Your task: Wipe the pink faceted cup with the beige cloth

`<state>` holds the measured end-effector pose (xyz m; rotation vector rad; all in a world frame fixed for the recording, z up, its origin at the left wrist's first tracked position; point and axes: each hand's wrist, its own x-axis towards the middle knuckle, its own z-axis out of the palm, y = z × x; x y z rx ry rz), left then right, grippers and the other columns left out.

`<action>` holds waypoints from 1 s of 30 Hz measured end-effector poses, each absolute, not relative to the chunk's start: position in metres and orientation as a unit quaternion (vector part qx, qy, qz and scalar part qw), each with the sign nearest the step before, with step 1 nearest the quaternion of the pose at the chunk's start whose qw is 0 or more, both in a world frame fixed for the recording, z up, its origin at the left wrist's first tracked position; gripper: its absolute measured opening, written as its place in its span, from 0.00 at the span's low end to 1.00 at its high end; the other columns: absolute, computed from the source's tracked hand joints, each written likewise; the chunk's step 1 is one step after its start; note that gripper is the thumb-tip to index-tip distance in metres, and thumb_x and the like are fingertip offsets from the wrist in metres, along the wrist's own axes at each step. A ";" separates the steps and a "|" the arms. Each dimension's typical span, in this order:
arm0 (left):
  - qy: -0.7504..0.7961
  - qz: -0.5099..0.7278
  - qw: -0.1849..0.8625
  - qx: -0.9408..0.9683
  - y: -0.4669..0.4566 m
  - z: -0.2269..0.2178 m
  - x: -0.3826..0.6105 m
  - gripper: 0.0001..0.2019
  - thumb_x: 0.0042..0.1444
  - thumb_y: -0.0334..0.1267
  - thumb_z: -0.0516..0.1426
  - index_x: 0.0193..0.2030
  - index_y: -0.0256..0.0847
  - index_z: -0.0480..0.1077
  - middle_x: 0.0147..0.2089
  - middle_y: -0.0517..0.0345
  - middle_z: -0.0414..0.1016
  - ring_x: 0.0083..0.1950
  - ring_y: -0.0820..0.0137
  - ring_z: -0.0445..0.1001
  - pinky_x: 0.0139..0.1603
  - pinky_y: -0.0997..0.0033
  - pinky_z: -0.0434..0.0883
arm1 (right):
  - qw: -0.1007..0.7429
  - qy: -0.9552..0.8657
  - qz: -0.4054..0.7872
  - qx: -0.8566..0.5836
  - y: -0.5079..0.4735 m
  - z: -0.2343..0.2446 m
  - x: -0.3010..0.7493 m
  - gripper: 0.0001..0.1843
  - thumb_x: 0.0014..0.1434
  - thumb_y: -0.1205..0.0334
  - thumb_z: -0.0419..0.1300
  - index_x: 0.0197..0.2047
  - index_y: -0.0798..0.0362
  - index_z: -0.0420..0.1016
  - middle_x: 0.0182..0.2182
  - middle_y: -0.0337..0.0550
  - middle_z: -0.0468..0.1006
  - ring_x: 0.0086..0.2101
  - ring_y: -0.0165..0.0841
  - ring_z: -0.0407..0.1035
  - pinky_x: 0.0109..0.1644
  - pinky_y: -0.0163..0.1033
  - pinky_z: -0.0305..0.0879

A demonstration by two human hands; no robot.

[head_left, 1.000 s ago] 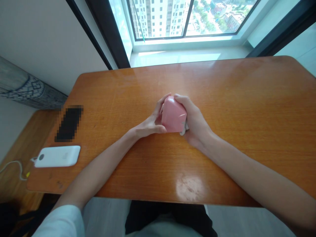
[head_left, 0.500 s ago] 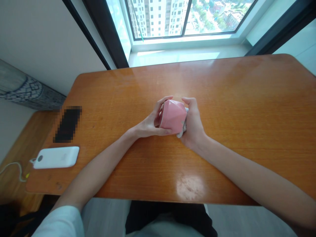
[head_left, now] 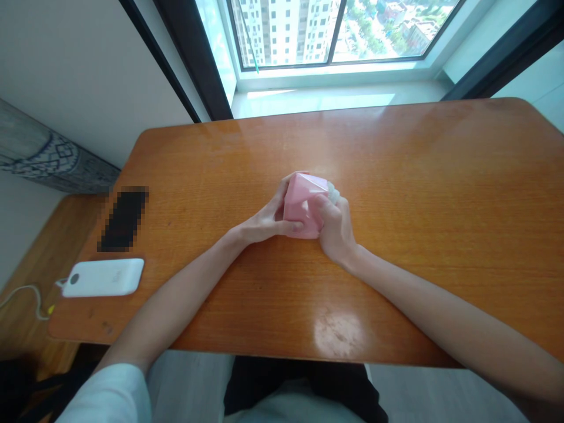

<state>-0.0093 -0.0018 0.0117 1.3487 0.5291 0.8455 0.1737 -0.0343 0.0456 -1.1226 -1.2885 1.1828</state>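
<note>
A glossy pink faceted object, about fist-sized, is held over the middle of the wooden table. My left hand grips it from the left, thumb along its lower near side and fingers around the far side. On its right side, my right hand is closed around a bunched whitish cloth, which pokes out above the fingers. The right thumb presses against the pink face. Most of the cloth and the object's left end are hidden by my hands.
On the table's left part lie a white rectangular device with a cable and a dark pixelated rectangle. A window with a sill is beyond the far edge. A patterned fabric hangs at the left.
My right hand has shifted, its thumb now bent onto the object's near face. The cloth shows at the upper right instead of below. The pink object has turned slightly.
</note>
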 end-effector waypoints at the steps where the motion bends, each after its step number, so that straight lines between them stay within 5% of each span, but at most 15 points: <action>1: 0.237 0.373 0.668 0.598 -0.001 0.011 -0.010 0.58 0.49 0.58 0.76 0.82 0.55 0.53 0.75 0.45 0.69 0.72 0.45 0.74 0.68 0.51 0.76 | 0.513 -0.572 0.451 -0.454 -0.035 0.045 0.176 0.30 0.63 0.29 0.62 0.27 0.47 0.70 0.23 0.36 0.67 0.27 0.32 0.59 0.32 0.41 0.56; 9: 0.240 0.360 0.660 0.614 0.003 0.005 -0.016 0.60 0.46 0.61 0.76 0.81 0.53 0.55 0.69 0.47 0.74 0.69 0.47 0.76 0.72 0.47 0.73 | 0.423 -0.759 0.273 -0.413 -0.033 0.047 0.184 0.29 0.60 0.40 0.65 0.17 0.46 0.62 0.16 0.38 0.63 0.23 0.31 0.54 0.31 0.43 0.51; 13: 0.258 0.353 0.678 0.590 -0.001 0.003 -0.017 0.52 0.49 0.68 0.72 0.76 0.46 0.66 0.67 0.45 0.79 0.70 0.45 0.76 0.71 0.48 0.74 | 0.407 -0.793 0.222 -0.395 -0.031 0.045 0.184 0.25 0.52 0.45 0.70 0.17 0.45 0.63 0.16 0.36 0.64 0.22 0.30 0.55 0.29 0.42 0.53; 20: 0.272 0.374 0.670 0.580 -0.003 0.000 -0.013 0.45 0.55 0.72 0.67 0.68 0.40 0.75 0.60 0.46 0.85 0.76 0.42 0.72 0.78 0.50 0.69 | 0.521 -0.784 0.103 -0.322 -0.030 0.032 0.176 0.27 0.60 0.50 0.68 0.18 0.48 0.60 0.14 0.32 0.63 0.18 0.26 0.53 0.22 0.38 0.48; 25: 0.243 0.393 0.665 0.586 -0.003 0.001 -0.009 0.49 0.59 0.79 0.60 0.74 0.43 0.70 0.71 0.44 0.79 0.82 0.42 0.64 0.85 0.46 0.61 | 0.527 -0.719 0.235 -0.387 -0.030 0.041 0.175 0.32 0.60 0.47 0.70 0.19 0.47 0.54 0.14 0.30 0.55 0.18 0.24 0.48 0.21 0.37 0.45; 30: 0.225 0.386 0.668 0.594 -0.008 0.016 -0.006 0.57 0.54 0.76 0.67 0.84 0.54 0.54 0.81 0.44 0.66 0.85 0.42 0.60 0.83 0.42 0.63 | 0.505 -0.508 0.531 -0.452 -0.028 0.059 0.172 0.30 0.60 0.33 0.70 0.26 0.47 0.65 0.21 0.33 0.65 0.23 0.28 0.56 0.24 0.37 0.54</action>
